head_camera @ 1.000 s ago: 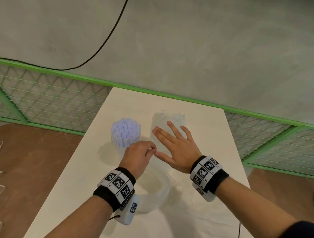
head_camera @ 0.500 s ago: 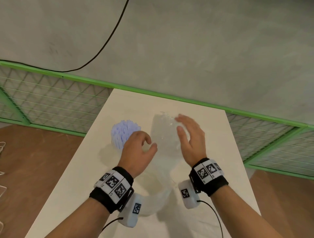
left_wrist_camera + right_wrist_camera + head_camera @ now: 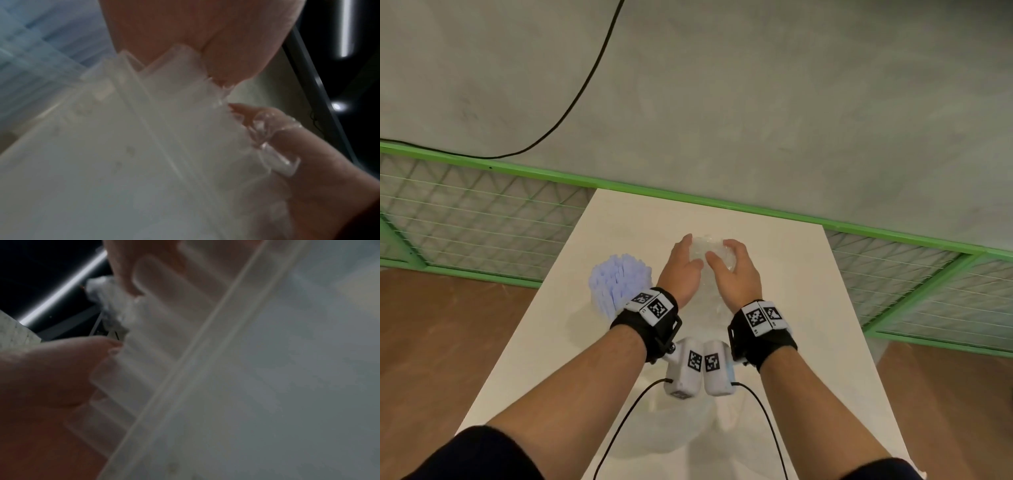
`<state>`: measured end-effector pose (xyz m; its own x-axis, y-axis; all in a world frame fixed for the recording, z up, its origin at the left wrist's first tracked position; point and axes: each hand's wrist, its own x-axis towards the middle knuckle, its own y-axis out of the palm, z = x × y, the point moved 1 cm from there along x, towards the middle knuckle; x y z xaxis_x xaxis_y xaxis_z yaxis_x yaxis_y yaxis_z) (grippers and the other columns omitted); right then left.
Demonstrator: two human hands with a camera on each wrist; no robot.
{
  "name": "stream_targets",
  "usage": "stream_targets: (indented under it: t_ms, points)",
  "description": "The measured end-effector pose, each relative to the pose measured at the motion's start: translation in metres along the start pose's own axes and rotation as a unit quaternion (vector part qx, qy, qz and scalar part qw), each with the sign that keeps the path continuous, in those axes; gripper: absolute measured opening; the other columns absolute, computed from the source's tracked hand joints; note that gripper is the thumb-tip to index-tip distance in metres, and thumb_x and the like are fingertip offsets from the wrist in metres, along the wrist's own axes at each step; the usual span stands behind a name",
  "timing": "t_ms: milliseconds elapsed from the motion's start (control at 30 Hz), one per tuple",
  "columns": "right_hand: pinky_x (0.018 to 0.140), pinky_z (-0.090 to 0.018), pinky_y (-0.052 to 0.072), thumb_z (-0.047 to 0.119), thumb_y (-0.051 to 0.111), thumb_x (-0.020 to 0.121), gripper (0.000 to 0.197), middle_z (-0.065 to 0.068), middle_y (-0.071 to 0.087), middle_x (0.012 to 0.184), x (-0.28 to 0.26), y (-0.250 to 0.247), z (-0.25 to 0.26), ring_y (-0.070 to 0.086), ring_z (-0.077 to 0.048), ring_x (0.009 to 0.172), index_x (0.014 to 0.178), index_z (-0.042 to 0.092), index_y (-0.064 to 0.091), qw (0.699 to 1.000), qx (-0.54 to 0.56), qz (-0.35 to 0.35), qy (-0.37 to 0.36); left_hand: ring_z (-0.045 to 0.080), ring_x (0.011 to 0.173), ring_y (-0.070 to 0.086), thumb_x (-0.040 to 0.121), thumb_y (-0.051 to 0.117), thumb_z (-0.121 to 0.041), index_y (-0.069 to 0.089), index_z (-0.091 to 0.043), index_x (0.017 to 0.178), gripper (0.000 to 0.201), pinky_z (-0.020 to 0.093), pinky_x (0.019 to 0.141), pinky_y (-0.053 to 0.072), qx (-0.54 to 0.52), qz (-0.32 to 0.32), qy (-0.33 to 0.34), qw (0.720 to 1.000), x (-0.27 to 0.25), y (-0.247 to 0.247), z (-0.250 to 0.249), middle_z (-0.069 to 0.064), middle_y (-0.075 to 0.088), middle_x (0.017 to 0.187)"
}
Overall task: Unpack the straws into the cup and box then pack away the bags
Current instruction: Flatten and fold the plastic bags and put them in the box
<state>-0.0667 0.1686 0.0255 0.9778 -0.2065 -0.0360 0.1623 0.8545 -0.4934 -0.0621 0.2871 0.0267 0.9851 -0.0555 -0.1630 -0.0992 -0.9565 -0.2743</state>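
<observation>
Grey concrete floor (image 3: 756,102) fills the far part of the room, crossed by a thin black cable (image 3: 585,89); a green-framed wire mesh fence (image 3: 482,219) runs behind the pale cream bench (image 3: 544,329), and brown floor lies either side of the bench. Taking the clear plastic bag (image 3: 705,250) near the bench's far middle as landmark: left of it stands a bundle of pale lilac straws (image 3: 619,284), upright in a clear cup whose wall is hard to make out. Just right of the straws, the left hand (image 3: 681,270) grasps the bag's left side, fingers curled round the crinkled film. Against the bag's right side, the right hand (image 3: 736,274) grips it likewise, thumb on top. Nearer than the bag, below the wrists, lies more clear plastic (image 3: 681,431) on the bench; its shape is unclear. Both wrist views show blurred translucent plastic (image 3: 144,146) between fingers.
</observation>
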Motion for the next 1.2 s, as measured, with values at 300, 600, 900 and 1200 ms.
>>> stream_targets:
  t_ms: [300, 600, 900, 1200]
  points:
    - [0.107, -0.031, 0.036, 0.006, 0.059, 0.087, 0.031, 0.007, 0.054, 0.122, -0.002, -0.014, -0.007, 0.048, -0.011, 0.121, 0.114, 0.020, 0.057, 0.991, 0.106, 0.011, -0.083, 0.016, 0.111, 0.044, 0.085, 0.045, 0.007, 0.038, -0.017, 0.132, 0.053, 0.027, 0.087, 0.039, 0.046, 0.018, 0.087, 0.995, -0.006, -0.006, -0.003, 0.002, 0.027, 0.136]
    - [0.118, -0.042, 0.007, 0.033, 0.053, 0.099, 0.067, 0.010, -0.001, 0.164, 0.012, -0.029, -0.001, -0.006, -0.016, 0.151, 0.155, 0.028, 0.017, 0.973, -0.130, 0.113, -0.156, 0.013, 0.150, -0.014, 0.104, 0.029, -0.037, 0.004, -0.018, 0.157, 0.061, 0.041, 0.121, -0.009, 0.422, 0.071, 0.161, 0.889, -0.004, -0.012, 0.000, -0.003, -0.013, 0.164]
    - [0.112, -0.039, 0.033, 0.028, 0.049, 0.101, 0.049, 0.003, 0.036, 0.156, 0.010, -0.020, -0.002, 0.030, -0.026, 0.145, 0.149, 0.026, 0.038, 0.955, -0.226, 0.067, -0.180, 0.020, 0.138, 0.027, 0.081, 0.047, -0.056, 0.039, -0.019, 0.133, 0.064, 0.042, 0.113, 0.018, 0.404, -0.020, 0.172, 0.898, -0.006, -0.022, -0.002, 0.002, 0.026, 0.146]
    - [0.121, -0.041, 0.006, 0.036, 0.034, 0.105, 0.057, 0.012, 0.004, 0.164, -0.005, -0.029, -0.009, -0.003, -0.011, 0.151, 0.157, 0.026, 0.013, 0.951, -0.230, 0.164, -0.126, 0.008, 0.151, -0.003, 0.092, 0.025, -0.070, 0.003, -0.030, 0.156, 0.079, 0.056, 0.118, 0.001, 0.533, 0.105, 0.118, 0.831, 0.009, -0.021, -0.010, -0.009, -0.002, 0.165]
